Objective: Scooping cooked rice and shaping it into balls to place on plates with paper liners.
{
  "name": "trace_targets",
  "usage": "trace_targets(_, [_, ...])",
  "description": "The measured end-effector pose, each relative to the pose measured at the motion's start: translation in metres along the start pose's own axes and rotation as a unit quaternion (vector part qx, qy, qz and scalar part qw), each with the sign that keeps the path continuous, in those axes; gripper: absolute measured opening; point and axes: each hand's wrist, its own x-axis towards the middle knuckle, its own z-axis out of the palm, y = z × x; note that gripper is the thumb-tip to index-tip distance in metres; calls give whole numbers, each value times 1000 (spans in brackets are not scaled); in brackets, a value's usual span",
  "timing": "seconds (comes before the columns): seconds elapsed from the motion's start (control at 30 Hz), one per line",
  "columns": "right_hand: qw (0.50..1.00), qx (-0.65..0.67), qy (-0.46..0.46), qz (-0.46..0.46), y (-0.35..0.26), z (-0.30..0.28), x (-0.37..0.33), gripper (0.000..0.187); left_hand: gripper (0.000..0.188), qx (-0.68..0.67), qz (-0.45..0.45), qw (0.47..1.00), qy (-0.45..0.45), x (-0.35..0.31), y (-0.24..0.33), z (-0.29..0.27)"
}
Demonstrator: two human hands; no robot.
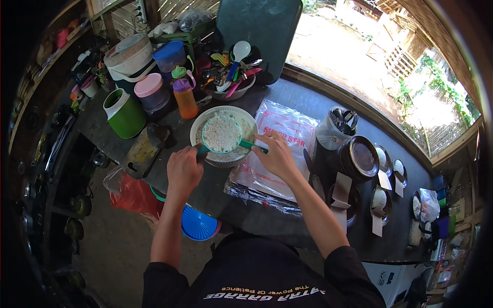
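Observation:
A round green-rimmed sieve (222,134) heaped with white, flour-like powder is held over a white bowl (199,117). The bowl also has pale powder in it. My left hand (185,168) is closed on the sieve's left side, at a dark green part by the rim. With fingers and thumb, my right hand (276,154) grips the green handle (255,146) sticking out on the right. Just under my right forearm lies a stack of clear plastic packages with red print (262,177).
Left of the bowl are an orange bottle (185,102), a green jug (123,114) and a worn board (141,154). Behind stands a utensil bowl (239,92). To the right lie a knife (314,172), stacked dark plates (359,156) and several small dishes of white food with cards.

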Motion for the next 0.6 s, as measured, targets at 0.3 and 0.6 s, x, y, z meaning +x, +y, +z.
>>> trace_targets(0.3, [941,230,209,132,-25,0,-89,22,27,-161,-13,982,-96,-15,69,-7])
trace_targets(0.6, [631,697,126,317,-10,-8,-165,34,31,-225,52,961,-155,-49,180,20])
